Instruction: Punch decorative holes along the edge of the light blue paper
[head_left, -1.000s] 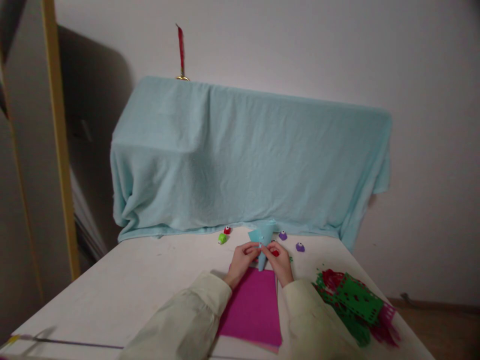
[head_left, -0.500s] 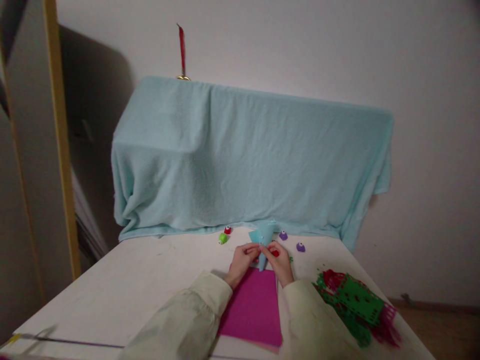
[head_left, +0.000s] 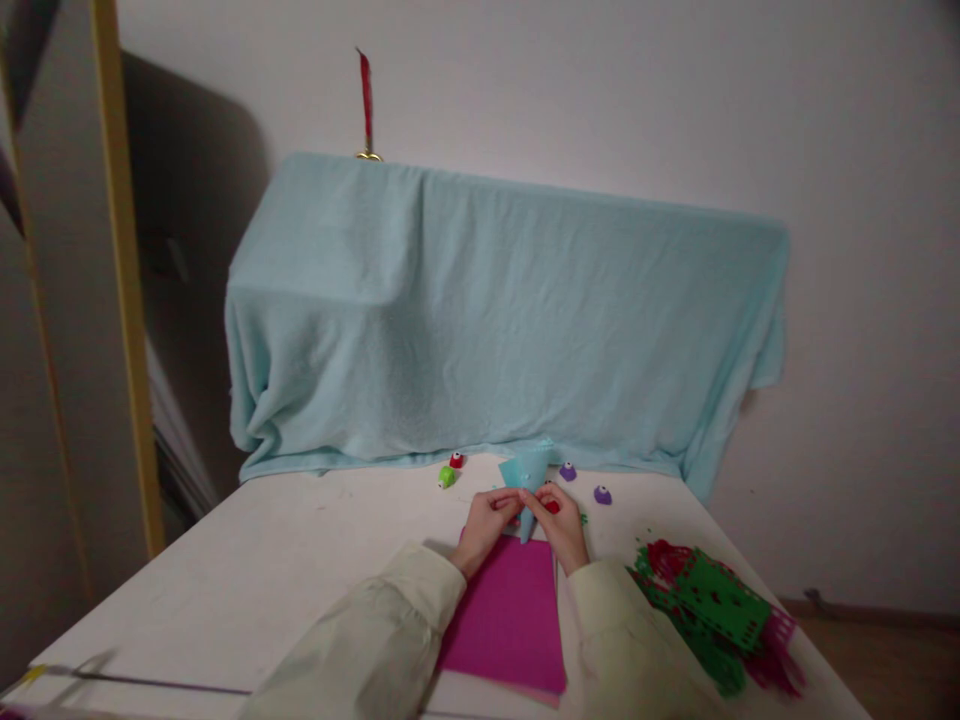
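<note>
So both hands were busy at the far middle of the white table (head_left: 247, 570). The left hand (head_left: 487, 522) was pinched on the edge of a folded light-blue paper piece (head_left: 523, 476), fingers curled in at about 9 o'clock of it. The right hand (head_left: 564, 520) gripped the same piece from the 3 o'clock side, and there was a small red punch (head_left: 551, 506) tucked in under its fingers too, touching the paper. How firmly it held the punch I honestly couldn't tell, it was too small to make out. The blue piece stood tilted up between the two hands, point down, just above the far edge of a magenta sheet (head_left: 510, 610) that lay flat at 6 o'clock from the hands.

Scattered around: a green punch (head_left: 446, 477) and another red punch (head_left: 455, 460) at roughly 10 o'clock from the hands, two purple punches (head_left: 568, 471) at 1 to 2 o'clock. A heap of green and red cut paper (head_left: 712, 605) sat well off at 4 o'clock. Behind everything, at 12, a pale blue blanket (head_left: 495, 320) was draped over something bulky against the wall.
</note>
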